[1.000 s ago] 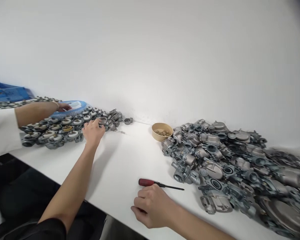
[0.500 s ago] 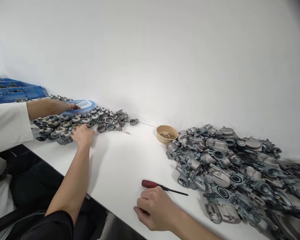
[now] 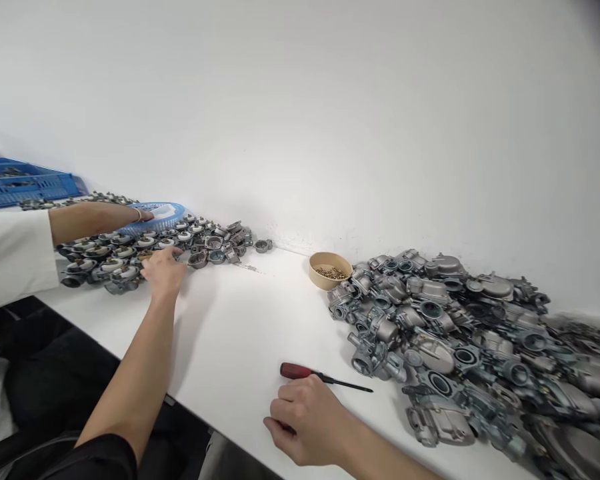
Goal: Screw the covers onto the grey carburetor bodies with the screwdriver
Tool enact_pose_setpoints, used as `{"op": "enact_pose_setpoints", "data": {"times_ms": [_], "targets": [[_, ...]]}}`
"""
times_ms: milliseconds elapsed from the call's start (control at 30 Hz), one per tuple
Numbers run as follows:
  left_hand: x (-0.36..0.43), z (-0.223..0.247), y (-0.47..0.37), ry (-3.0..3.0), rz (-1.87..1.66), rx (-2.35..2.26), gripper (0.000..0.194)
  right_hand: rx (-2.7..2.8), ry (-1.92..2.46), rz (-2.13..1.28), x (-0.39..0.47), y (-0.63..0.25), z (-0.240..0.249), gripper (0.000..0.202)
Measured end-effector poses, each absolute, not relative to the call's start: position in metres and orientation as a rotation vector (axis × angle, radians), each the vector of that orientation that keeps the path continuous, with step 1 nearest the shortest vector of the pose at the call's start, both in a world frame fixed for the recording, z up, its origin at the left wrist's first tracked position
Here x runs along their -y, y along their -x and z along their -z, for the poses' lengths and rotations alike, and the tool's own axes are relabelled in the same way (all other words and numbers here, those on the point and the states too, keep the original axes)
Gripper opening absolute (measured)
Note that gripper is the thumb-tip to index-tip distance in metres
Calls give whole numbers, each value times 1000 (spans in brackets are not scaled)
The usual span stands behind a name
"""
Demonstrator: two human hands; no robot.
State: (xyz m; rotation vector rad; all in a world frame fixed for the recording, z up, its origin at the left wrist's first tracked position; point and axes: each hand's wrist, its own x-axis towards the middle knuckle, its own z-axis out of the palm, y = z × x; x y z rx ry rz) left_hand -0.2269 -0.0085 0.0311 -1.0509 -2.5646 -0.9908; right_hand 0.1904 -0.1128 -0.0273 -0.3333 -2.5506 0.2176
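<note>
My left hand [image 3: 164, 273] reaches to the near right edge of a group of carburetor bodies with white floats [image 3: 125, 273]. Its thumb and fingers are apart, the fingertips partly hidden against the metal parts; I see nothing lifted in it. My right hand [image 3: 307, 421] rests on the table as a loose fist, with nothing visible in it. Just beyond its knuckles lies a screwdriver [image 3: 296, 371] with a red and black handle, its shaft pointing right. Loose float bowls [image 3: 215, 244] are heaped to the right of the left hand.
A co-worker's arm [image 3: 95, 221] stretches into a round blue basket [image 3: 167, 218]. A blue crate [image 3: 35, 185] stands at far left. Small brass-coloured screws fill part of a tan bowl [image 3: 330, 271] near the wall. Assembled carburetors [image 3: 433, 353] are piled along the right side of the white table [image 3: 230, 333].
The view has shifted slightly, moving the scene a little left. My left thumb looks more spread from the fingers. My right hand and the screwdriver stay in place.
</note>
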Motion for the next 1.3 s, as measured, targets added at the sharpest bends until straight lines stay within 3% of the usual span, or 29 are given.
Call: {"op": "enact_pose_setpoints", "data": {"times_ms": [167, 367, 667, 933, 1133, 1300], "targets": [[-8, -35, 191, 1506, 1086, 2265, 45, 2551, 347, -186, 113, -190, 29, 30], [-21, -28, 109, 2275, 1217, 1770, 42, 2552, 344, -131, 112, -190, 32, 27], [3, -12, 15, 2942, 1401, 1070, 40, 2477, 317, -77, 111, -188, 38, 25], [8, -14, 10, 3061, 1397, 1195, 53, 2435, 314, -91, 112, -188, 37, 24], [4, -25, 25, 3162, 1476, 1440, 28, 2453, 331, -103, 112, -188, 35, 25], [0, -25, 34, 3166, 1506, 1590, 26, 2472, 320, -111, 111, -189, 35, 26]]}}
